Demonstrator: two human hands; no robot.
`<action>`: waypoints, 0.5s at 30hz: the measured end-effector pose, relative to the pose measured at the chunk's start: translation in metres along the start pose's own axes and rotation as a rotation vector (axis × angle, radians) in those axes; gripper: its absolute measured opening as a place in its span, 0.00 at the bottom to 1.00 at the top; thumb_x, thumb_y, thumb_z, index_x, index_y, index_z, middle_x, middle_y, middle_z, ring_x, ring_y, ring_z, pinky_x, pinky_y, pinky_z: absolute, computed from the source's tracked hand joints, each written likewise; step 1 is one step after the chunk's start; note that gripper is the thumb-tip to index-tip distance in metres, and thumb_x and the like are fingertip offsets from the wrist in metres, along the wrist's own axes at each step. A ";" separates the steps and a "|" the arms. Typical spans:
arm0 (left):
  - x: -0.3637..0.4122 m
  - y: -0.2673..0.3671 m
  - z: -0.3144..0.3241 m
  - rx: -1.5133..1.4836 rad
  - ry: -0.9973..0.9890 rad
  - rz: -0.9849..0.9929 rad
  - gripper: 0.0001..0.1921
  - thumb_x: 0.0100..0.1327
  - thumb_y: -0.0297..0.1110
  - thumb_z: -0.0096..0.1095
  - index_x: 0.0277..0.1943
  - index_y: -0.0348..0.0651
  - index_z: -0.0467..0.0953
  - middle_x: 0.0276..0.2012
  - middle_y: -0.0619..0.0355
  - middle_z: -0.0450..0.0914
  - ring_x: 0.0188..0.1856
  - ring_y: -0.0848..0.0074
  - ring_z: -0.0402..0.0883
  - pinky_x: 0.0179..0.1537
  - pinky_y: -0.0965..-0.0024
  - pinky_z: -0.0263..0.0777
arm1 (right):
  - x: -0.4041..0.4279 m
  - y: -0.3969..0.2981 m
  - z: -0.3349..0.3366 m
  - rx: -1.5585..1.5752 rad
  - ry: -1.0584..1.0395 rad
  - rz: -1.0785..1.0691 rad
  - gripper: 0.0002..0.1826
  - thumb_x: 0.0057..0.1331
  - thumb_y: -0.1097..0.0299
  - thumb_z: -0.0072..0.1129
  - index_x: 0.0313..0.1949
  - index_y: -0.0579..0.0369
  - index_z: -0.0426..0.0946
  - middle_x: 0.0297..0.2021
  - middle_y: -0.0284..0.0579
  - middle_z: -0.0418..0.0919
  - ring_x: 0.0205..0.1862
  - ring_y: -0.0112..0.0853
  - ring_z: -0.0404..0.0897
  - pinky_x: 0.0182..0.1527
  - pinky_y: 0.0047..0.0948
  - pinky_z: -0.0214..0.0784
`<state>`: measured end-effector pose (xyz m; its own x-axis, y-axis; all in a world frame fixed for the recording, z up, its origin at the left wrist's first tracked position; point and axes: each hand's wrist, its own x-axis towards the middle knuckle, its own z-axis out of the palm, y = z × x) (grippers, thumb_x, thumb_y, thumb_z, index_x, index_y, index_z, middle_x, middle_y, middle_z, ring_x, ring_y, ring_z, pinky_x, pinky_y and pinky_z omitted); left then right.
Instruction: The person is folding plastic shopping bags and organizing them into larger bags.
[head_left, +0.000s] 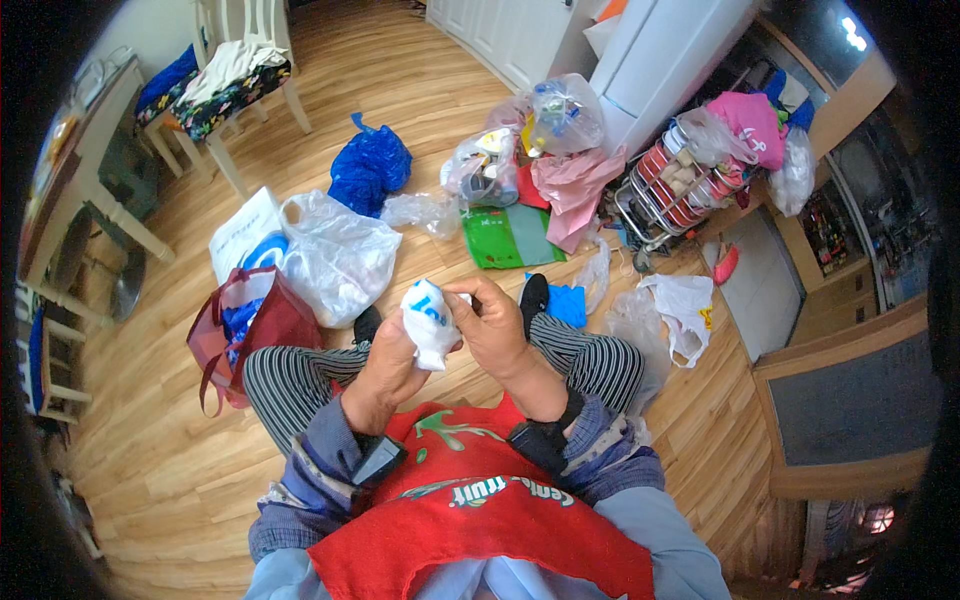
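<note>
A small white plastic bag (430, 326) with blue lettering, bunched into a compact bundle, is held in front of me between both hands. My left hand (391, 358) grips its left side and lower part. The fingers and thumb of my right hand (491, 322) pinch its upper right edge. Below the hands lies my red apron (480, 510), which bears printed writing. Beyond my left knee, a large whitish plastic bag (341, 251) rests on the floor beside a dark red tote bag (259, 330) with blue material inside.
Ahead lie a knotted blue bag (369, 169), a green bag (514, 236), a pink bag (574, 184) and filled clear bags (566, 112). A loaded metal cart (667, 195) stands right of them. White bags (679, 311) lie by my right knee. A chair (232, 90) stands back left.
</note>
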<state>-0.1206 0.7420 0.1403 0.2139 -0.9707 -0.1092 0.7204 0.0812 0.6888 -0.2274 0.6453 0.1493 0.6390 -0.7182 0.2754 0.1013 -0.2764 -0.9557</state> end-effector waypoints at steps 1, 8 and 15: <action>0.002 -0.002 0.003 -0.045 0.025 0.016 0.11 0.65 0.34 0.52 0.48 0.42 0.71 0.40 0.57 0.77 0.40 0.70 0.79 0.42 0.67 0.76 | -0.001 0.002 0.001 0.000 -0.002 0.001 0.07 0.64 0.68 0.55 0.38 0.57 0.75 0.25 0.36 0.74 0.24 0.21 0.72 0.27 0.22 0.65; 0.009 -0.009 0.001 -0.142 0.077 0.032 0.10 0.65 0.34 0.51 0.48 0.44 0.71 0.41 0.59 0.77 0.41 0.72 0.77 0.46 0.61 0.72 | 0.002 -0.002 -0.008 -0.195 -0.006 -0.189 0.07 0.62 0.72 0.53 0.39 0.59 0.74 0.34 0.47 0.75 0.36 0.38 0.75 0.38 0.32 0.67; 0.011 -0.018 -0.012 0.224 0.134 0.040 0.14 0.59 0.28 0.57 0.49 0.38 0.70 0.39 0.60 0.76 0.38 0.78 0.77 0.39 0.75 0.71 | -0.005 0.022 -0.032 -0.022 -0.296 0.074 0.12 0.60 0.76 0.50 0.45 0.60 0.71 0.38 0.40 0.75 0.43 0.28 0.73 0.48 0.26 0.65</action>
<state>-0.1233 0.7326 0.1187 0.3358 -0.9278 -0.1626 0.5490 0.0525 0.8342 -0.2525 0.6221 0.1298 0.8389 -0.5203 0.1595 0.0316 -0.2460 -0.9688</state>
